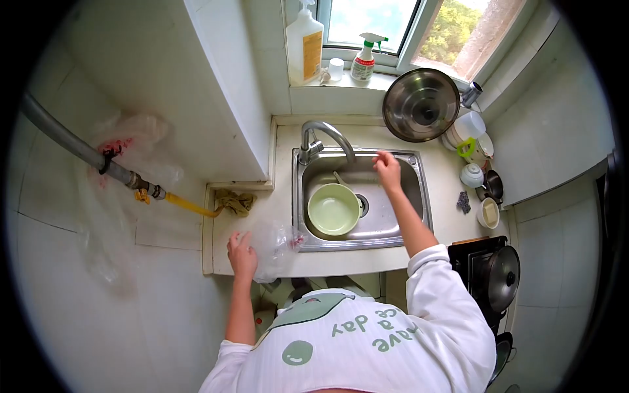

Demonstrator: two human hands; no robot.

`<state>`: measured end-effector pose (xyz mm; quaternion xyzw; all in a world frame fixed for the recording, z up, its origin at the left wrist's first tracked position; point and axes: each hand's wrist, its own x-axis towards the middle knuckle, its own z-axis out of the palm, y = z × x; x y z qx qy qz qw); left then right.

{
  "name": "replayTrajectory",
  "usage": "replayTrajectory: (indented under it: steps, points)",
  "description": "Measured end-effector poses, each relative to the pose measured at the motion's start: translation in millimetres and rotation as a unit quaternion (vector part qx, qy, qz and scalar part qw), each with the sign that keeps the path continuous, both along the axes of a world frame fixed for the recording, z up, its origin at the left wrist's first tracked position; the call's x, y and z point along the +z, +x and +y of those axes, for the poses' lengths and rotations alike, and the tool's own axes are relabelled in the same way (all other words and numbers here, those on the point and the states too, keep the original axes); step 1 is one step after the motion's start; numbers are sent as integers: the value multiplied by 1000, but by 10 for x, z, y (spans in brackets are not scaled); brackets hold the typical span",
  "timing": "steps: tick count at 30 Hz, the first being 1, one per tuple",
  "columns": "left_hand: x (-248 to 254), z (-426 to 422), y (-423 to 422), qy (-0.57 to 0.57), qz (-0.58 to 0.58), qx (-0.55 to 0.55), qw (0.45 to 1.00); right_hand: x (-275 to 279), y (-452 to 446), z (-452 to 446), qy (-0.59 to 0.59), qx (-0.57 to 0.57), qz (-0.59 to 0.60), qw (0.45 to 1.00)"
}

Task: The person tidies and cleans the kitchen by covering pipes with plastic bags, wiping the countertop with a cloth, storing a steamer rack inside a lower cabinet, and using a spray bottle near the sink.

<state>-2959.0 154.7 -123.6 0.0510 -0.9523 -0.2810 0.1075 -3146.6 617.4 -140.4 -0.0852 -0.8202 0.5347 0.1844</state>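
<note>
Beside a clear plastic bag on the counter's front left, my left hand has its fingers slightly apart and nothing visible in them. Whether it touches the bag's edge is unclear. My right hand hovers over the right half of the steel sink, right of the faucet. Its fingers are loosely bent, with nothing seen between them. A light green bowl sits in the sink beside the drain, and a spoon-like handle shows behind it.
A folded cloth lies at the counter's back left. Behind the sink's right corner leans a large metal basin. Small dishes and a scrubber are at the right, above a stove with a lidded pan. Bottles line the windowsill.
</note>
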Motion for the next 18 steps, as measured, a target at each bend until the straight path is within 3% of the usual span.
replayTrajectory:
  steps: [2, 3, 5, 6, 8, 9, 11, 15, 18]
  points:
    - [-295, 15, 7, -63, -173, -59, 981, 108, -356, 162, 43, -32, 28, 998]
    - [-433, 10, 10, -64, -171, -57, 981, 245, -528, 183, 57, -32, 40, 997]
    - [-641, -37, 17, -82, -352, -175, 916, 553, -905, 207, 93, -34, 59, 993]
    - [-570, -69, -11, -82, -347, -175, 918, 667, -1138, 223, 114, -36, 67, 991]
    - [-144, -102, -72, 113, -303, -257, 911, 776, -1725, 283, 164, -54, 70, 982]
    - [72, -75, -127, 114, -300, -256, 912, 893, -1961, 247, 165, -47, 86, 981]
    - [475, -19, -199, 169, -246, -141, 944, 1059, -2435, 155, 170, -73, 77, 980]
    - [926, 239, -327, 200, -156, -24, 967, 1141, -3352, 19, 184, -207, 113, 954]
    - [1014, 459, -324, 180, -109, -2, 978, 1425, -3551, -86, 57, -226, 17, 972]
